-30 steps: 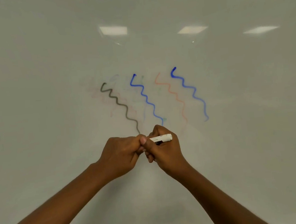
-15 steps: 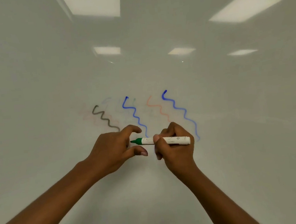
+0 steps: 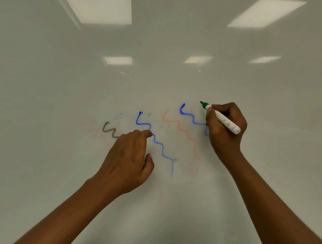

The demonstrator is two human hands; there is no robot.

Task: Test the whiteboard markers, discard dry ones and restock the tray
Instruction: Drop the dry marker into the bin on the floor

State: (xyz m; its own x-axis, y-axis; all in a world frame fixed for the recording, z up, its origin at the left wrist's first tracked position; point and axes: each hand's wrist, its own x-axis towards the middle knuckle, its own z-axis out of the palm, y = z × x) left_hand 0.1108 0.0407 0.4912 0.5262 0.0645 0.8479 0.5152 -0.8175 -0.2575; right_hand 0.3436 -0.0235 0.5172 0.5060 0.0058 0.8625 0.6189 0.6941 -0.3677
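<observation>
Green whiteboard marker [image 3: 223, 120] gripped in right hand [image 3: 227, 135], centre right of frame, fingers and thumb curled round the white barrel in a writing hold. Held near the front end, leaving the green nib [image 3: 203, 104] exposed and steerable for a test stroke. Long axis diagonal: nib pointing to upper left, blunt rear end toward lower right, projecting past the knuckles. Nib at or just off the whiteboard [image 3: 55, 92] surface; contact not confirmable from this angle. Positioned over bare board just right of the right-hand blue squiggle [image 3: 184, 113], presumably to keep a new mark separate from existing ones and readable on its own. Further left, in order: orange squiggle [image 3: 185, 133], second blue squiggle [image 3: 159, 143], black squiggle [image 3: 107, 130], the last partly covered by the left hand [image 3: 128, 160]. Left hand at centre of frame, back toward the camera, fingers loosely curled, thumb apart from forefinger; possibly concealing the cap in the palm, but nothing visible there, so hold not determinable. Placed lower left of the nib, likely to leave the writing area open. No green line visible at the nib. Judged step: test stroke not yet made. Next: draw nib down across bare board, check line density, then sort. Tray and discard point not in view.
</observation>
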